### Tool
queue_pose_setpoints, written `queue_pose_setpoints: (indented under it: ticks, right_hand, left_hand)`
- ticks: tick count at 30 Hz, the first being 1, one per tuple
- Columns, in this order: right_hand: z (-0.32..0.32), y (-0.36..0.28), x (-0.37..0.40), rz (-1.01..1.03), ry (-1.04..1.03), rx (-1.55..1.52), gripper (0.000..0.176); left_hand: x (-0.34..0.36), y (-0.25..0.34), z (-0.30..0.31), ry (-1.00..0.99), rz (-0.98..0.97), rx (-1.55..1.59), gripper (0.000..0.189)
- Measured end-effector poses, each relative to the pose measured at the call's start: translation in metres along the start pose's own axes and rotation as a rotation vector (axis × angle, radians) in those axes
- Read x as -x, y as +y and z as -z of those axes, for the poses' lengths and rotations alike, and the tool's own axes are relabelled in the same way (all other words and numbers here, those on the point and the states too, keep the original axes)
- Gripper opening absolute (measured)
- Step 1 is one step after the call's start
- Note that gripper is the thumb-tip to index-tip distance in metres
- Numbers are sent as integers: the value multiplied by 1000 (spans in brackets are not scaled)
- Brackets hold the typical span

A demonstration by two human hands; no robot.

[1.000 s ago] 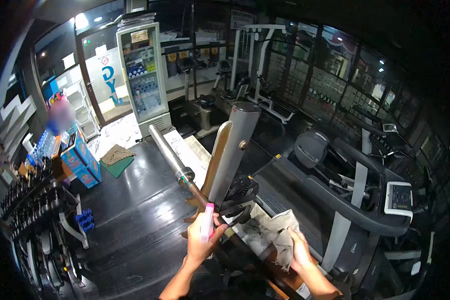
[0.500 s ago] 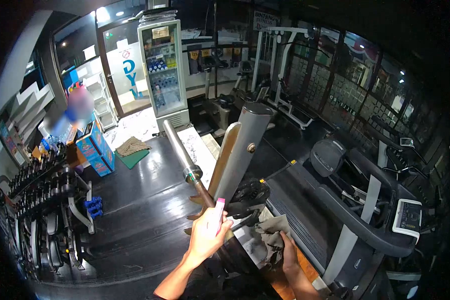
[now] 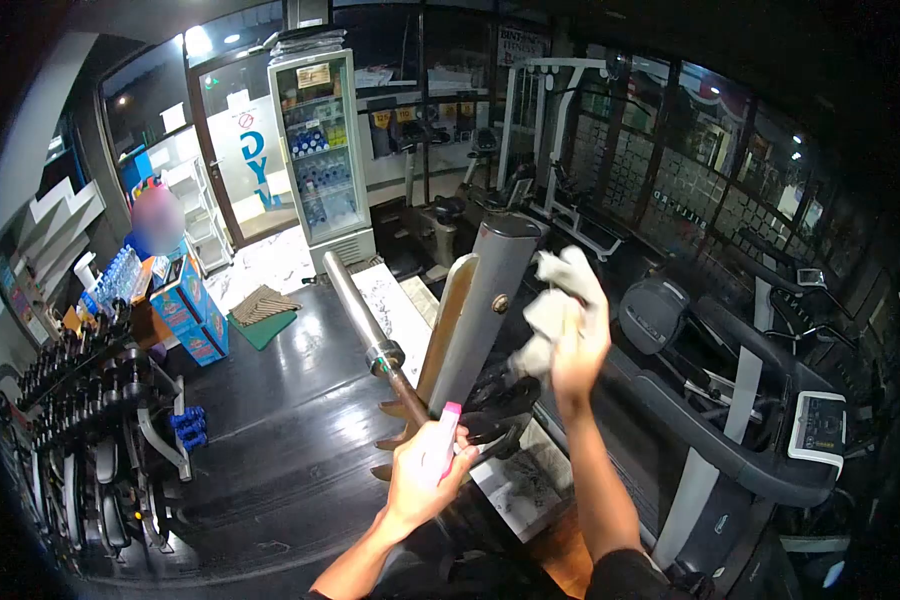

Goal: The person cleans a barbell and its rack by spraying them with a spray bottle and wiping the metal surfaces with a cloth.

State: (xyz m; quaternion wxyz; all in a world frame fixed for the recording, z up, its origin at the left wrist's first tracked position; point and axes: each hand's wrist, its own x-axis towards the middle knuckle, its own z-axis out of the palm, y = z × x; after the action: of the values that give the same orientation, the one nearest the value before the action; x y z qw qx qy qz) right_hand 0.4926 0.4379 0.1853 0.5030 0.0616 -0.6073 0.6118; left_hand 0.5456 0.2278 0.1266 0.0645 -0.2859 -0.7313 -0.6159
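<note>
My left hand is closed around a pink and white object, close against the dark shaft of a metal barbell that slants up to the left. Beside the bar rises a grey upright post with a brown-edged plate along it. To the right of the post, my right hand is raised and grips a light grey cloth, partly blurred. Dark curved hooks of the rack show below the bar.
Treadmills stand at the right, a dumbbell rack at the left. Behind are a drinks fridge, a blue box, a green mat and a person at the far left.
My right hand has risen with the cloth from low beside the treadmill to the post's right side. My left hand still holds the pink and white object, slightly lower.
</note>
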Motion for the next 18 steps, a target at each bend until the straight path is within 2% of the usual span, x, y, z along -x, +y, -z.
queue_pose_setpoints:
  ticks: [2,3,4,5,7,12,14,15,18]
  right_hand:
    - [-31,1,-20,170,-15,131,46]
    - [-39,24,-34,356,-68,358,51]
    - [-51,27,-38,457,-141,567,52]
    - [-64,30,-37,554,-213,778,54]
    - [-70,38,-13,590,-254,827,55]
    - [-65,48,37,405,-304,745,58]
    - [-63,48,61,137,-354,579,60]
    - [-66,59,79,141,-329,609,62]
    - [-56,61,124,46,-409,627,58]
  left_hand:
    - [7,-7,4,-22,-63,-33,29]
    - [10,-11,6,-39,-120,-66,30]
    - [15,-8,7,-5,-38,19,23]
    - [19,-9,11,-9,-39,17,23]
    - [27,-15,21,-3,52,-34,22]
    - [35,-30,34,14,72,-34,22]
    - [37,-29,39,-2,123,-4,21]
    - [36,-28,41,-8,165,21,19]
    - [39,-29,45,-41,96,-47,19]
